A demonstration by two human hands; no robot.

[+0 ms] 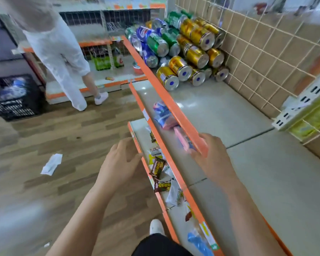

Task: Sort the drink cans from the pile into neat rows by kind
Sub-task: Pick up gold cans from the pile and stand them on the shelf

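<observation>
A pile of drink cans [181, 50] lies on its side at the far end of the top shelf [220, 117], against the tiled wall. Gold cans [196, 54] fill its right and front, green cans [157, 45] its middle, blue cans [148, 56] its left. My left hand [120, 163] hovers over the floor beside the shelf edge, fingers loosely spread, holding nothing. My right hand [212, 154] rests at the orange shelf rim [185, 119], fingers relaxed; whether it touches the pink packet [181, 141] beneath is unclear.
A lower shelf [148, 133] holds snack packets [157, 167] and a blue-white bag [163, 113]. A person in white [63, 58] stands on the wooden floor at the left near a black crate [15, 97]. A paper scrap [52, 163] lies on the floor. A white wire grid [266, 52] lines the wall.
</observation>
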